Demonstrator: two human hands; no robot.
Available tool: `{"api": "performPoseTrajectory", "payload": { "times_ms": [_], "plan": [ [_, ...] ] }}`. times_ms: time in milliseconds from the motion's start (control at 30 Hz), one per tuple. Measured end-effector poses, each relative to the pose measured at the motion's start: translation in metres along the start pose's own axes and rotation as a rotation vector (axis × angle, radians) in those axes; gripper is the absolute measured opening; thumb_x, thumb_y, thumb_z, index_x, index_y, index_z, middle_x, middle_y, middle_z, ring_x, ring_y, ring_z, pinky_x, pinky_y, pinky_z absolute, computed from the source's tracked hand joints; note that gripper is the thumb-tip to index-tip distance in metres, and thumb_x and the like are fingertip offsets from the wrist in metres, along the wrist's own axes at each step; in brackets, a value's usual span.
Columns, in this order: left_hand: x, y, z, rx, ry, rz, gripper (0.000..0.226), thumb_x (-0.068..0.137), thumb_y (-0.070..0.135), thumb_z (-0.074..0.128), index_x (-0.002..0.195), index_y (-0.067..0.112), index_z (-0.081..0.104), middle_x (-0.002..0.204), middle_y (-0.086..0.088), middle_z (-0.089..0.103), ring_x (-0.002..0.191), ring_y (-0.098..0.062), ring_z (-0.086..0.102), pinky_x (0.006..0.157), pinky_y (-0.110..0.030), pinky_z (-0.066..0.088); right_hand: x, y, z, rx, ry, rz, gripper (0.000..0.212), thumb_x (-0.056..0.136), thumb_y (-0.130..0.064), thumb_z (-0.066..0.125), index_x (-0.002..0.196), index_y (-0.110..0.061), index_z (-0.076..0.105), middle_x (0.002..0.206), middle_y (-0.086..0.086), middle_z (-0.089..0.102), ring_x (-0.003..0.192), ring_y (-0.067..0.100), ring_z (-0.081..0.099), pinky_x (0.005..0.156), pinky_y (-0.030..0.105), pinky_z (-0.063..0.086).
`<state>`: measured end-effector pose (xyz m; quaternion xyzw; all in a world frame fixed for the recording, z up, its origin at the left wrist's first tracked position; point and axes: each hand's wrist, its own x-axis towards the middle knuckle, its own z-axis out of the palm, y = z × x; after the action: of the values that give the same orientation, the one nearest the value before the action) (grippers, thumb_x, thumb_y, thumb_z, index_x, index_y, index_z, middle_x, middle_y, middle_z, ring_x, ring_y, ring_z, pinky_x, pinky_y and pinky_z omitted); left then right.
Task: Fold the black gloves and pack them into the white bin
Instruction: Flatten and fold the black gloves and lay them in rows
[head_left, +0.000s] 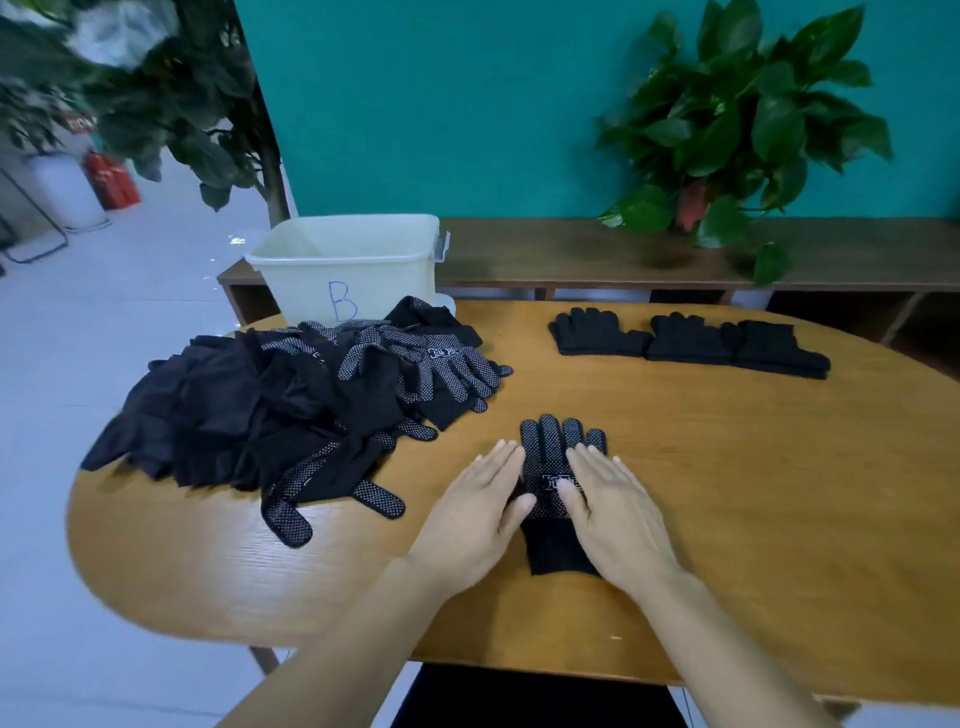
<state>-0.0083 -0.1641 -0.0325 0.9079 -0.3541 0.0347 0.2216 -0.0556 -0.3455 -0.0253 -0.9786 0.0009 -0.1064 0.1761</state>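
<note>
Gloves fill much of the frame: one black knit glove with white grip dots (551, 488) lies flat at the lower centre on the oval wooden table (727, 467), fingers pointing toward the top of the frame and cuff toward the bottom. The left hand (478, 512) rests on its left edge and the right hand (615, 512) on its right edge, both with fingers straight and pressed flat, gripping nothing. A loose heap of black dotted gloves (291, 400) sprawls across the left middle of the frame. Three folded black gloves (691, 340) sit in a row at the upper right of the table, touching one another. The white plastic bin marked with a blue B (348, 265) stands at the table's far left edge, just behind the heap. A leafy green potted plant (737, 119) sits on the brown shelf (545, 254) at upper right.
</note>
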Motion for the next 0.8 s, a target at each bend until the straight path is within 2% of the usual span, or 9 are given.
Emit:
{"api": "performPoseTrajectory", "payload": {
  "times_ms": [67,133,200,267,300,400,500,633,800],
  "plan": [
    [-0.008,-0.003,-0.008,-0.021,0.091,0.005,0.057,0.104,0.039,0.032,0.153,0.011,0.024,0.16,-0.001,0.022,0.142,0.002,0.006,0.113,-0.009,-0.005,0.001,-0.012,-0.001,0.024,0.061,-0.045,0.058,0.101,-0.044,0.025,0.145,-0.011,0.044,0.148,0.005,0.045,0.141,0.015,0.036,0.114,0.018,0.008],
    [-0.016,-0.009,-0.016,-0.038,0.172,-0.005,0.053,0.104,0.034,0.04,0.15,0.01,0.033,0.156,-0.001,0.03,0.139,0.002,0.013,0.111,-0.006,-0.002,0.004,-0.024,0.001,0.019,0.104,-0.096,0.04,0.103,-0.027,0.044,0.137,-0.01,0.054,0.14,0.007,0.055,0.134,0.019,0.047,0.112,0.021,0.016],
    [-0.025,-0.018,-0.025,-0.041,0.215,-0.031,0.051,0.103,0.034,0.044,0.147,0.009,0.04,0.152,-0.003,0.038,0.138,-0.001,0.023,0.114,-0.009,0.007,0.009,-0.037,0.006,0.006,0.157,-0.138,0.029,0.096,-0.017,0.059,0.123,-0.009,0.065,0.126,0.008,0.065,0.122,0.024,0.059,0.107,0.029,0.033],
    [-0.036,-0.03,-0.035,-0.043,0.244,-0.09,0.051,0.099,0.035,0.046,0.142,0.008,0.048,0.147,-0.005,0.047,0.139,-0.01,0.037,0.114,-0.014,0.018,0.014,-0.049,0.011,-0.02,0.193,-0.176,0.026,0.086,-0.014,0.072,0.111,-0.01,0.072,0.112,0.006,0.072,0.108,0.024,0.067,0.096,0.035,0.048],
    [-0.041,-0.037,-0.04,-0.046,0.263,-0.125,0.05,0.097,0.034,0.048,0.14,0.008,0.051,0.144,-0.005,0.05,0.136,-0.014,0.043,0.112,-0.012,0.02,0.018,-0.054,0.014,-0.039,0.214,-0.205,0.027,0.08,-0.012,0.077,0.107,-0.011,0.073,0.106,0.005,0.074,0.101,0.024,0.07,0.09,0.035,0.052],
    [-0.051,-0.062,-0.058,-0.029,0.33,-0.214,0.044,0.098,0.029,0.054,0.137,0.009,0.055,0.141,-0.002,0.054,0.132,-0.015,0.049,0.108,-0.004,0.018,0.033,-0.073,0.021,-0.087,0.266,-0.306,0.031,0.071,-0.012,0.085,0.1,-0.012,0.075,0.097,0.002,0.075,0.093,0.02,0.072,0.086,0.034,0.054],
    [-0.052,-0.088,-0.071,-0.035,0.378,-0.288,0.044,0.098,0.027,0.058,0.139,0.013,0.053,0.144,0.004,0.05,0.135,-0.01,0.044,0.109,-0.01,0.022,0.054,-0.091,0.03,-0.101,0.279,-0.395,0.035,0.068,-0.014,0.087,0.101,-0.013,0.075,0.098,0.001,0.075,0.093,0.019,0.072,0.091,0.034,0.051],
    [-0.038,-0.119,-0.077,0.004,0.392,-0.299,0.048,0.095,0.028,0.063,0.14,0.014,0.052,0.147,0.005,0.047,0.137,-0.008,0.041,0.109,-0.009,0.019,0.089,-0.113,0.049,-0.146,0.267,-0.502,0.045,0.063,-0.02,0.09,0.105,-0.015,0.075,0.104,-0.001,0.074,0.1,0.015,0.07,0.095,0.032,0.048],
    [-0.016,-0.15,-0.068,0.087,0.353,-0.243,0.058,0.082,0.027,0.078,0.133,0.01,0.059,0.142,-0.002,0.054,0.134,-0.017,0.048,0.113,-0.027,0.032,0.132,-0.13,0.074,-0.197,0.216,-0.592,0.062,0.051,-0.024,0.093,0.109,-0.013,0.074,0.115,0.004,0.071,0.11,0.015,0.066,0.098,0.031,0.047]
  ]
}}
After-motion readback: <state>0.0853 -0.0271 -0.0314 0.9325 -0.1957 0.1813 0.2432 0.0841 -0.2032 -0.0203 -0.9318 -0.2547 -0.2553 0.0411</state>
